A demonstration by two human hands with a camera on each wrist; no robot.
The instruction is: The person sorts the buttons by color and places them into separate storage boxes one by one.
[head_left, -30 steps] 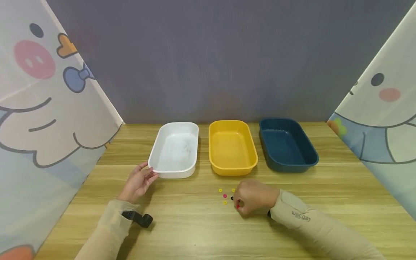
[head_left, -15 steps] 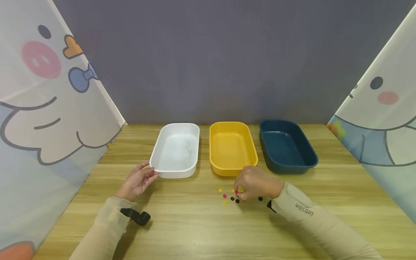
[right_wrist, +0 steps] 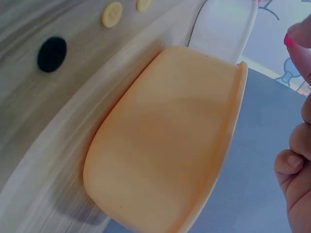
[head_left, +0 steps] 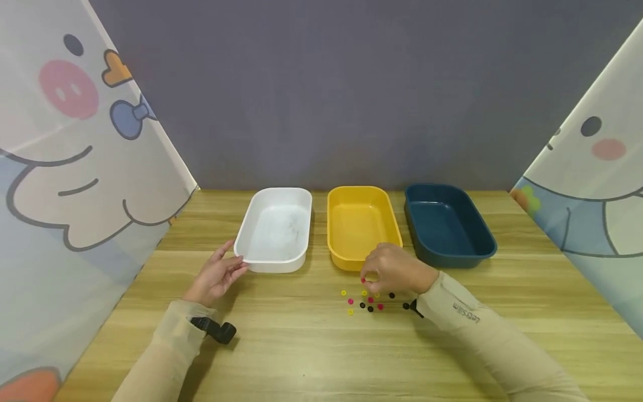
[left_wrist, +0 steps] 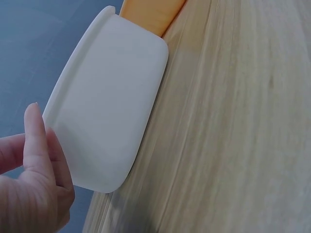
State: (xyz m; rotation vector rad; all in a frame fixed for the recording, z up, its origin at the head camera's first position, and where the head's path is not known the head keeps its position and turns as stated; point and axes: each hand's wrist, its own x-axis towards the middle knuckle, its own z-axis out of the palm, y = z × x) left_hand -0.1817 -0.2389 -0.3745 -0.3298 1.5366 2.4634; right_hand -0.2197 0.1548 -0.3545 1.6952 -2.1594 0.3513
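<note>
My right hand (head_left: 397,269) pinches a small pink button (head_left: 363,280) between thumb and fingertip, raised in front of the yellow tray (head_left: 364,264). In the right wrist view, the pink of that button (right_wrist: 288,41) shows at the fingertips. Below the hand, several pink, yellow and black buttons lie loose on the wooden table (head_left: 301,335), among them a yellow button (right_wrist: 112,14) and a black button (right_wrist: 52,54). My left hand (head_left: 216,278) touches the near left corner of the white tray (head_left: 276,267), its fingers fairly straight against the rim and side.
A dark blue tray (head_left: 452,260) stands to the right of the yellow one; all three trays line up near the grey back wall (head_left: 321,100). Cartoon-printed cloths (head_left: 100,184) flank the table. Each wrist wears a black camera strap.
My right hand has picked a pink button off the table and carried it up towards the yellow tray, uncovering more buttons. The left hand stays at the white tray's corner.
</note>
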